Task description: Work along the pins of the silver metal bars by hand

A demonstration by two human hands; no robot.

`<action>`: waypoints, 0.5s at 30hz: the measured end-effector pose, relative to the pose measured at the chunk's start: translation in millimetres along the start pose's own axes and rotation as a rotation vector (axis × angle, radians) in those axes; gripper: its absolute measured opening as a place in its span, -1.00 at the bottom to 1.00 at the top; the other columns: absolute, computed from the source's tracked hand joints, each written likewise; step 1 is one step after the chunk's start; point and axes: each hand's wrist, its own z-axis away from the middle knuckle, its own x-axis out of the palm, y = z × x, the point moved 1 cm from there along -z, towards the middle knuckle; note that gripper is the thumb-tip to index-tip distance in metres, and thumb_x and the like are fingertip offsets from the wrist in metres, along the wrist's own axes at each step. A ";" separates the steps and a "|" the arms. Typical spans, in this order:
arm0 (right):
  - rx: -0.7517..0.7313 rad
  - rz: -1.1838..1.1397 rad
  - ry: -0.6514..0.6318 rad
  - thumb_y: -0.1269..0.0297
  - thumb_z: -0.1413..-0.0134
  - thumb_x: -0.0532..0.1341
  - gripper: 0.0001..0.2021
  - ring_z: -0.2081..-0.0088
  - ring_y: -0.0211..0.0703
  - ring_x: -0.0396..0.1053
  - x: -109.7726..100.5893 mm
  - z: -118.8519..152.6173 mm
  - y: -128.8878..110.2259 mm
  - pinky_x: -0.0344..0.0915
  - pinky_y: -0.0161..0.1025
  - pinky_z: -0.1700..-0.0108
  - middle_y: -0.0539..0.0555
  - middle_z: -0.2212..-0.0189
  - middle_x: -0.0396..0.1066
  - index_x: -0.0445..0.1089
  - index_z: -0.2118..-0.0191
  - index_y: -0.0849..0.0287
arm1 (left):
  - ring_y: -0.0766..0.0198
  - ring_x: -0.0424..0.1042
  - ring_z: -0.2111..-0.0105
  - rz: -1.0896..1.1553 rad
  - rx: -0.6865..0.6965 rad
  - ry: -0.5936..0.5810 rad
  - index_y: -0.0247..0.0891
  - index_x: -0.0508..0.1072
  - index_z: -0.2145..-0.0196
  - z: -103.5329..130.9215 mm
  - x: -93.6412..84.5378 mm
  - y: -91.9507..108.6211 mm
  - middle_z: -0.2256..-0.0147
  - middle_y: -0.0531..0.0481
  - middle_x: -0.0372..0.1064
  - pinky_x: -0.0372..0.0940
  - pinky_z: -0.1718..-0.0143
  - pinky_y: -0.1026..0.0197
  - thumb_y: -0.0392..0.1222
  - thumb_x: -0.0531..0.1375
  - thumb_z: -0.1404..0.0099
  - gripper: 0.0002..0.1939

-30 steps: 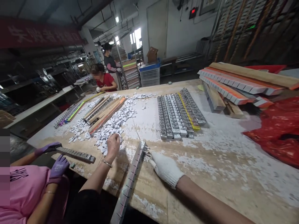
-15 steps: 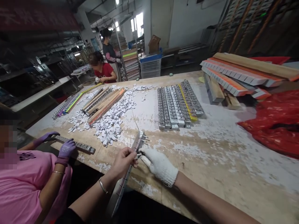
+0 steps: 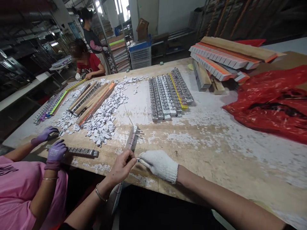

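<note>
A long grey bar (image 3: pixel 131 142) with thin dark pins along its side runs from the table towards me, passing under my left hand (image 3: pixel 122 167). That hand is bare, with thumb and forefinger pinched together just right of the bar. My right hand (image 3: pixel 159 164) wears a white knit glove and is closed, its fingertips almost meeting the left ones. Between the two hands is a small white piece (image 3: pixel 138 160) with a dark spot, too small to name. Several pins (image 3: pixel 139 132) stick out at the bar's far end.
Loose white pieces (image 3: pixel 102 126) lie heaped beyond the bar, beside wooden strips (image 3: pixel 96 102). Rows of silvery strips (image 3: pixel 165 95) lie farther right, near stacked bars (image 3: pixel 218 60) and a red plastic bag (image 3: pixel 271 105). A co-worker's purple-gloved hand (image 3: pixel 57 150) rests on another bar.
My view has swung, so the table's things appear farther left. Both my hands, still together, are now farther from the bar's far end. The co-worker's far hand has lifted off their bar.
</note>
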 end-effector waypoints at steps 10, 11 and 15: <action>-0.173 -0.431 0.079 0.24 -0.35 0.08 -0.73 0.44 -0.23 0.35 -0.8 10.5 13.5 0.10 -0.30 0.36 0.01 0.46 0.44 0.44 0.32 0.20 | 0.36 0.17 0.54 0.468 -0.095 -0.203 -0.27 0.31 0.36 2.6 3.9 -13.7 0.51 0.08 0.20 0.10 0.49 0.30 0.01 0.27 -0.33 -0.69; -0.227 -0.553 0.078 0.21 -0.35 0.08 -0.72 0.48 -0.26 0.33 -2.2 11.9 14.8 0.12 -0.33 0.37 -0.02 0.50 0.42 0.43 0.34 0.20 | 0.38 0.16 0.59 0.600 -0.121 -0.261 -0.25 0.30 0.36 2.6 5.4 -14.9 0.55 0.10 0.19 0.07 0.55 0.31 0.03 0.30 -0.30 -0.66; -0.225 -0.579 0.204 0.16 -0.36 0.06 -0.66 0.48 -0.26 0.33 -0.4 10.0 17.1 0.12 -0.33 0.36 -0.02 0.52 0.40 0.43 0.37 0.20 | 0.36 0.24 0.60 0.599 -0.123 -0.067 -0.24 0.30 0.38 -0.6 10.5 -15.3 0.56 0.11 0.24 0.16 0.55 0.31 0.01 0.36 -0.24 -0.65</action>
